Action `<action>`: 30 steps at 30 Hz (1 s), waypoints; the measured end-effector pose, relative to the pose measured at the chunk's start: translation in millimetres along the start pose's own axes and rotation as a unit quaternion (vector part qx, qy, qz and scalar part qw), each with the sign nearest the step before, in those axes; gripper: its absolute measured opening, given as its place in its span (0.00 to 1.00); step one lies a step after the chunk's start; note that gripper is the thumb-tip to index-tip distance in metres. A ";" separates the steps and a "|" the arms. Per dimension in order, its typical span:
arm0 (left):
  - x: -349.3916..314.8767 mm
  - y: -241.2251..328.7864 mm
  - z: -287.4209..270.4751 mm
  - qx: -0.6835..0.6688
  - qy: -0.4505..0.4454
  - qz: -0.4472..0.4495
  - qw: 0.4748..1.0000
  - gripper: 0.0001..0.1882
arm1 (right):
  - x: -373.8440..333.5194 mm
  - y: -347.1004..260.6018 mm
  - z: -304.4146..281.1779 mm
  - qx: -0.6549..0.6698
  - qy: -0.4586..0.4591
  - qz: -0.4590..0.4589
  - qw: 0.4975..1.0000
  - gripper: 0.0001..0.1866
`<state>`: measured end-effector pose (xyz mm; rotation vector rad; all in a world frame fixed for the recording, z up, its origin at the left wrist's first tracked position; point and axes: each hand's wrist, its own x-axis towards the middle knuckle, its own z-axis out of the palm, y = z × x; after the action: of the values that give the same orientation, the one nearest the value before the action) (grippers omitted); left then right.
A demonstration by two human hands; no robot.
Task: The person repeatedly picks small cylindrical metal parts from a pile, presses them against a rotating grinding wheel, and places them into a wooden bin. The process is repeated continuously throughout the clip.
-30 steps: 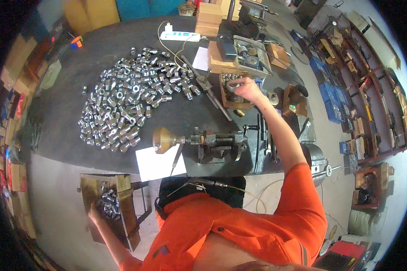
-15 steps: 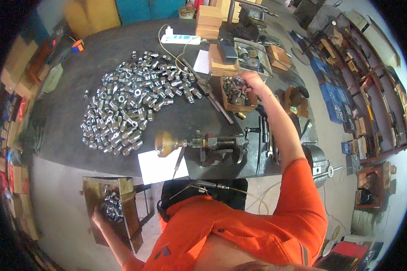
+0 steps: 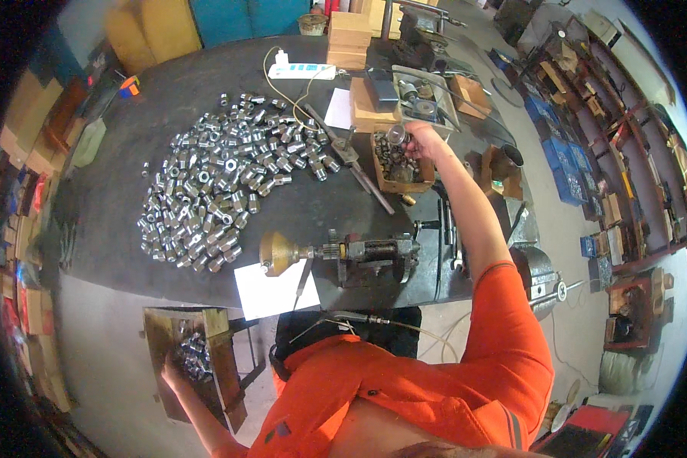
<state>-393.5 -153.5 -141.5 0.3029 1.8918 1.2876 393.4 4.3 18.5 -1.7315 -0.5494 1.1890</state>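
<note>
My right hand (image 3: 423, 139) is closed on a round metal part (image 3: 396, 135) with a shiny circular face. It is above a small open box (image 3: 403, 185) of mixed metal pieces at the right of the bench. At lower left, my left hand (image 3: 171, 374) reaches into a wooden box (image 3: 217, 319) beside the bench, next to loose metal fittings (image 3: 197, 359). Its fingers are too dark and small to read. Between my arms, at the bench's front edge, stands a geared bench fixture (image 3: 374, 252) with a brass-coloured cup (image 3: 278, 254) on its left end.
A large heap of hex metal fittings (image 3: 214, 175) covers the bench's left middle. Behind it lie a white power strip (image 3: 301, 71) and its cord. Steel bars (image 3: 370, 179), wrenches (image 3: 456, 244) and a vise (image 3: 538, 278) are to the right. White paper (image 3: 263, 294) lies under the cup.
My right hand has raised and turned the round metal part, so its circular face now shows. The left hand stays at the wooden box. The whole view has shifted slightly.
</note>
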 end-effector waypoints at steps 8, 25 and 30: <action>-10.2 -0.3 -2.1 0.009 -0.020 0.007 1.000 0.17 | -29.5 6.5 16.4 -0.427 0.116 -0.255 0.860 0.23; 25.4 -21.0 -14.0 0.024 -0.028 0.044 0.998 0.15 | -10.5 30.6 15.1 0.052 0.037 -0.187 0.980 0.11; 10.3 -13.3 0.3 0.052 -0.019 0.037 0.998 0.17 | -15.2 26.0 38.0 -0.335 0.191 -0.291 0.876 0.14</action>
<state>-396.8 -153.2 -158.0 0.4529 1.9348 1.2257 349.5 -2.7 -0.6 -2.0699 -1.2242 0.2043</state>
